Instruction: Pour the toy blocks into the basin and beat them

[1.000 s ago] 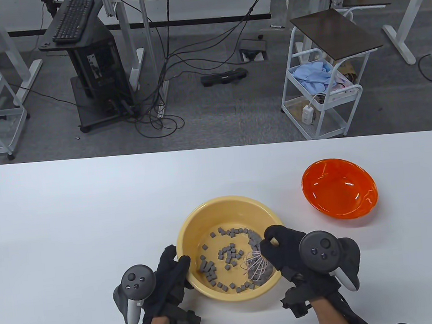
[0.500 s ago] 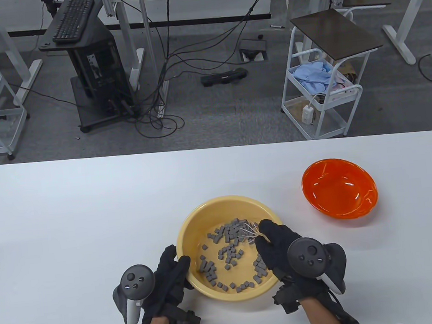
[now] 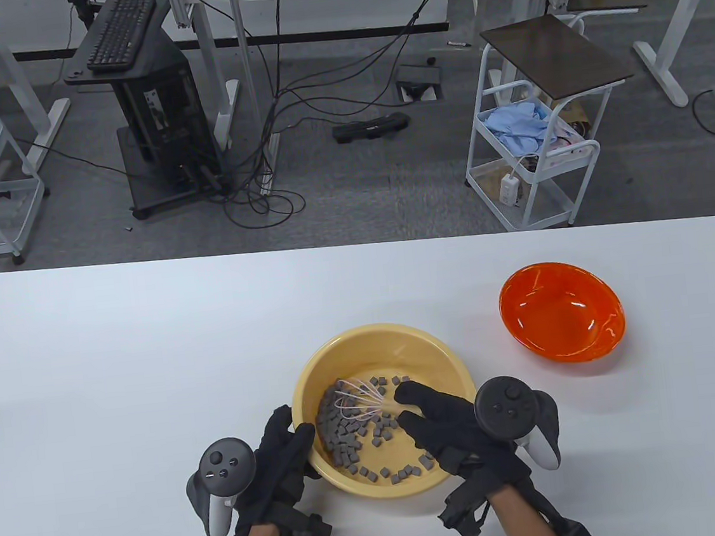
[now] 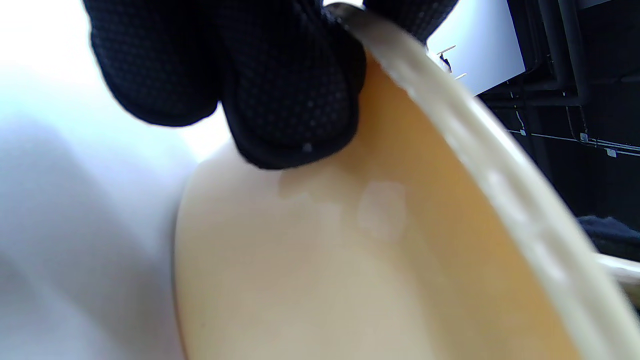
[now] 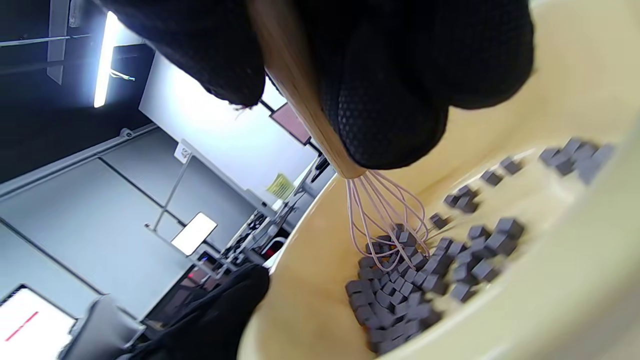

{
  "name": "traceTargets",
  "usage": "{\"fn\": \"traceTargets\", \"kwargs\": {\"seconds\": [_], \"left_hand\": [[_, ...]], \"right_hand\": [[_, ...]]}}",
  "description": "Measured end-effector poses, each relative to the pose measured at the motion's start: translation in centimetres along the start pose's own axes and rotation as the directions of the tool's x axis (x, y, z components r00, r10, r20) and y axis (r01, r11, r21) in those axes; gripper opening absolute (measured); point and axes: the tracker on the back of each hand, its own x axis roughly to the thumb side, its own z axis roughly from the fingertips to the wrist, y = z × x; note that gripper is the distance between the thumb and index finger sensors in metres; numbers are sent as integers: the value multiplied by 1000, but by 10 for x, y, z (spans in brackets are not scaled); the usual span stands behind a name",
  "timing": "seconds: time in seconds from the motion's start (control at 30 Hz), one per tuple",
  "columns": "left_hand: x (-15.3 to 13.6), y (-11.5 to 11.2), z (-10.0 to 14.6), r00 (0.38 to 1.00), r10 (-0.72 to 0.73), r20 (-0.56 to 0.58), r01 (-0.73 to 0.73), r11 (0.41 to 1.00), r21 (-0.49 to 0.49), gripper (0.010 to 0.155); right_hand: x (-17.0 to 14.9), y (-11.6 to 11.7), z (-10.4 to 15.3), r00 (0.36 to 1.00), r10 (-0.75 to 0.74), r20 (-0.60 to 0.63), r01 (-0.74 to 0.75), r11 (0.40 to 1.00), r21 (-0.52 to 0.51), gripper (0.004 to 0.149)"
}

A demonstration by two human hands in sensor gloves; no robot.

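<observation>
Over the yellow basin (image 3: 340, 346), right hand (image 3: 450, 424) gripping whisk (image 3: 359, 402) among blocks (image 3: 343, 435), left hand (image 3: 282, 461) clasping rim.

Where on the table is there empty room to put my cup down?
The white table is bare across its whole left half, and along the far edge behind the yellow basin and the orange bowl. A smaller bare strip lies between basin and bowl. It is crowded at the near middle, where the left hand and right hand work at the basin.
</observation>
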Motion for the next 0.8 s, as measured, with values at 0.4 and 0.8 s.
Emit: {"fn": "traceTargets", "kwargs": {"seconds": [0.4, 0.8], "left_hand": [[0, 0, 0, 1000, -10, -2, 10, 1000, 12, 66], [0, 0, 0, 1000, -12, -4, 12, 1000, 15, 66]], "right_hand": [[12, -27, 8, 998, 63, 4, -63, 998, 25, 44], [18, -60, 23, 978, 195, -80, -202, 974, -104, 40]]}}
